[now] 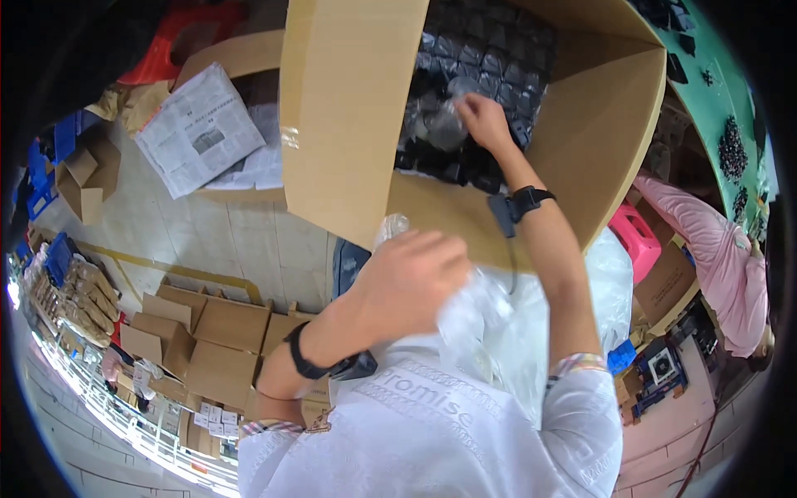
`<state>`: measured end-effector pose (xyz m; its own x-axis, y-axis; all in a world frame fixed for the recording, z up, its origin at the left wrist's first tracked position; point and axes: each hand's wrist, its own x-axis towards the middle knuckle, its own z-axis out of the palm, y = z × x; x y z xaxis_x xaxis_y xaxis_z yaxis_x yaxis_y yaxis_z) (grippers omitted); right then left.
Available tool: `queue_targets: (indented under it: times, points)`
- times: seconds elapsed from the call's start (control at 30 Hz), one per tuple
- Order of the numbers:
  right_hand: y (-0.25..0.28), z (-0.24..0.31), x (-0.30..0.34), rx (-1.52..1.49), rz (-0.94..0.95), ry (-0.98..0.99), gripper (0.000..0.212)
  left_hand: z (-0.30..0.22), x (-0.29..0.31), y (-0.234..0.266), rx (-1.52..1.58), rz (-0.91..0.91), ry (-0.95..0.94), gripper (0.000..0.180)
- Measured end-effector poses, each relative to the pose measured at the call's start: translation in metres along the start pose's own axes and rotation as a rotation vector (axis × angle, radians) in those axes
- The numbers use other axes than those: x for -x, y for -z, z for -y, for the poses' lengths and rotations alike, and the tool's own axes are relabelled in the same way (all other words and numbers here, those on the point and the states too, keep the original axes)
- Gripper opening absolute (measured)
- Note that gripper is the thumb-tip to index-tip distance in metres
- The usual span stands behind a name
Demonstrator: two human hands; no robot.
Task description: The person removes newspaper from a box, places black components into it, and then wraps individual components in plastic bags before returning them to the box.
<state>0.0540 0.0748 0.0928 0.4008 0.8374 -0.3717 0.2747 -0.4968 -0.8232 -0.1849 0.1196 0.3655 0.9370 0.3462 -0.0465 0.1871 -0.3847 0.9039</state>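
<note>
A large open cardboard box (pixel 594 137) stands before me, with rows of small dark items in clear plastic bags (pixel 490 50) packed inside. Reaching down into it, my right hand (pixel 484 122) is closed, fingertips pinched on a clear plastic bag (pixel 447 129); whether that bag contains anything is unclear. Close to my chest, my left hand (pixel 411 278) is closed on crumpled clear plastic (pixel 469 311), which sticks out on both sides of the fist. That hand is slightly blurred. Both wrists wear black bands.
A wide box flap (pixel 349 108) stands out on the left. Beyond it, newspaper (pixel 203 129) lies over another carton. Stacked cartons (pixel 228 349) fill the lower left. At right are a pink plastic stool (pixel 635 241), a green table (pixel 714 100) with small black parts, and a person in pink (pixel 706 249).
</note>
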Motion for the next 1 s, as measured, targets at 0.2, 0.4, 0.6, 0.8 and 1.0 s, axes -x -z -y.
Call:
queue_targets:
  times: [0.2,0.4,0.6,0.8,1.0]
  points:
    - [0.031,-0.003,0.057,0.482,0.295,0.011,0.029,-0.1,-0.03,0.051,-0.492,0.604,-0.075,0.02]
    - [-0.075,-0.049,0.021,0.767,0.386,-0.081,0.032,-0.106,-0.057,0.056,-0.379,0.638,-0.219,0.017]
    - [-0.136,-0.051,0.018,0.86,0.64,-0.188,0.039,-0.083,-0.081,0.041,0.071,0.657,-0.179,0.009]
    - [-0.1,-0.06,0.033,0.438,0.302,-0.027,0.03,-0.017,-0.071,-0.024,0.0,0.194,0.136,0.015]
    - [-0.021,-0.045,0.067,0.309,0.522,-0.149,0.021,0.069,-0.006,-0.08,-0.084,0.298,0.55,0.039]
